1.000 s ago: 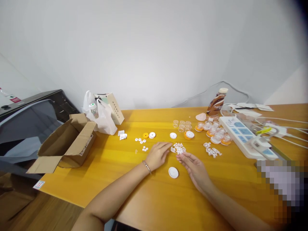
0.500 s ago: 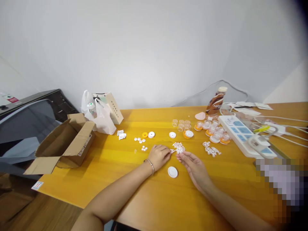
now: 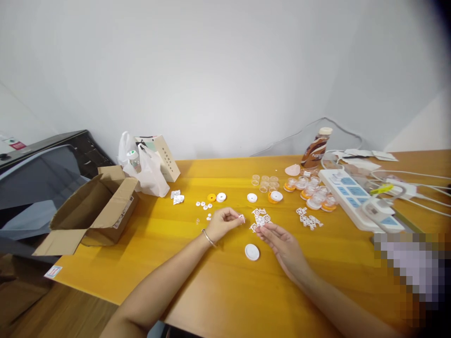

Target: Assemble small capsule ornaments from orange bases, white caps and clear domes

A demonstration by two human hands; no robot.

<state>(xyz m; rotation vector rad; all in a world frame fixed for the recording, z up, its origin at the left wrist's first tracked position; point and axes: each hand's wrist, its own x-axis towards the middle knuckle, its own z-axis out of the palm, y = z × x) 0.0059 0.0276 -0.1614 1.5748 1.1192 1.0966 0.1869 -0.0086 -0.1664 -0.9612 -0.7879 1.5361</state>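
While the left hand [image 3: 221, 223] pinches 1 tiny white piece [image 3: 241, 218] between its fingers, it could drop; the right hand [image 3: 282, 241] lies loosely open, holding nothing.

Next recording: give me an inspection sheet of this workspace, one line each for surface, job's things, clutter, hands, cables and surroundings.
Surface: yellow wooden table.
Job's things: pile of small white cut-out pieces; white round cap lying between the hands.
Clutter: clear cups on orange bases; open cardboard box; white plastic bag; brown bottle.
Hands: left hand pinches one small white piece; right hand has its fingertips at the pile, grip unclear.
Cables: white power strip with white leads.
Surroundings: plain white wall; dark machine at left.
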